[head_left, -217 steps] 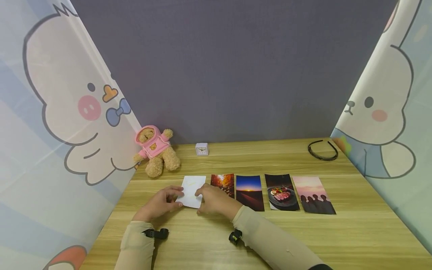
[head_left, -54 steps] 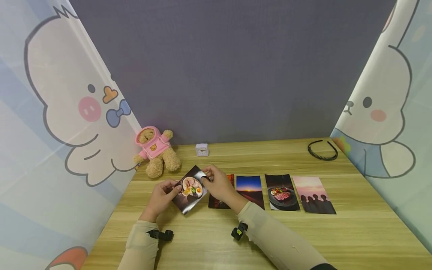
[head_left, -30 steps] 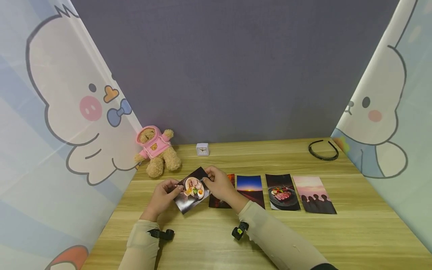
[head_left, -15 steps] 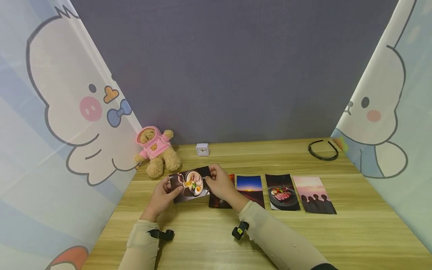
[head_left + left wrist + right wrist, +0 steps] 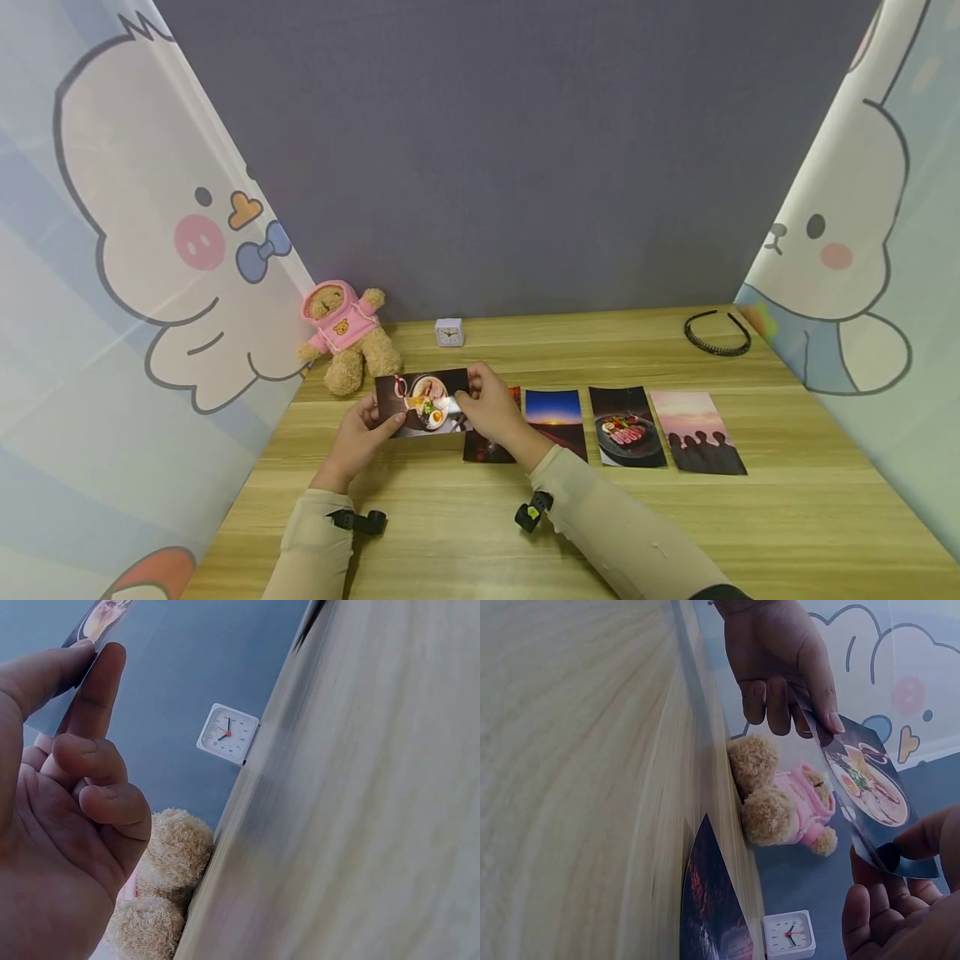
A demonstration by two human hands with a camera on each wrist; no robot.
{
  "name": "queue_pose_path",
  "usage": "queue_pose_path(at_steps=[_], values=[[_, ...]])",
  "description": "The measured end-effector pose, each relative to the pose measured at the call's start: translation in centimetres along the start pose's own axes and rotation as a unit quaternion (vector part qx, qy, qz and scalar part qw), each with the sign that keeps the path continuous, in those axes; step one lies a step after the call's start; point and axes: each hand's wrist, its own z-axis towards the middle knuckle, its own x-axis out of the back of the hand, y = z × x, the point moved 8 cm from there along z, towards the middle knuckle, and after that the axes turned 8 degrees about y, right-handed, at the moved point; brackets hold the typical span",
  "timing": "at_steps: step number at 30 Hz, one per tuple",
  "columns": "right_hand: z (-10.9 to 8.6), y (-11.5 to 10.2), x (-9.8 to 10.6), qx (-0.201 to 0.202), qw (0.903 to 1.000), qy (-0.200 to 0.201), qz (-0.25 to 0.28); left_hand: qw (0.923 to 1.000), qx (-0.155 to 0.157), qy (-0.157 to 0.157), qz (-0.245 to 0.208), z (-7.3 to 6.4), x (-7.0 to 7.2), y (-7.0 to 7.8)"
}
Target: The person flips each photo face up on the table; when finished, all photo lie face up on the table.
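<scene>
Both hands hold a photo of a noodle bowl point(image 5: 429, 403), raised above the table and turned lengthwise from side to side. At its left end, my left hand point(image 5: 354, 443) pinches it between thumb and fingers. The right hand point(image 5: 501, 417) pinches the right end, thumb on the printed face. In the right wrist view the photo point(image 5: 870, 784) spans the two hands, slightly bent. Partly behind the right hand and forearm lies a reddish autumn photo point(image 5: 483, 451). To its right lie a sunset photo point(image 5: 553, 412), a plated meat photo point(image 5: 630, 429) and a pink-sky silhouette photo point(image 5: 693, 429).
A teddy bear point(image 5: 351, 333) in a pink hoodie sits at the back left of the wooden table point(image 5: 450, 533). A small white clock point(image 5: 449, 332) stands near the grey back panel point(image 5: 525, 167). At the back right lies a black headband point(image 5: 717, 335). Cartoon-printed curtains flank both sides.
Earlier, the hands were at a white-faced sheet low on the table. Then the noodle photo was held raised and slanted; over the last second it has turned level, lengthwise. The other photos stayed put.
</scene>
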Motion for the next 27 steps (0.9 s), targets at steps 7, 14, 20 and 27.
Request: queue_pose_path(at_steps=[7,14,20,27], values=[[0.1,0.2,0.2,0.004,0.9999,0.011,-0.007,0.9999,0.008,0.003,0.015,0.0,0.0,0.0],[0.0,-0.2,0.1,0.023,0.9997,0.006,0.002,0.9988,-0.006,0.015,0.045,-0.1,0.2,0.1],[-0.1,-0.1,-0.2,0.035,0.9991,-0.005,-0.023,0.9987,-0.016,0.013,0.048,-0.2,-0.2,0.9],[-0.1,-0.2,-0.3,0.042,0.9986,-0.015,-0.029,0.9988,-0.009,0.008,0.048,-0.4,-0.4,1.7]])
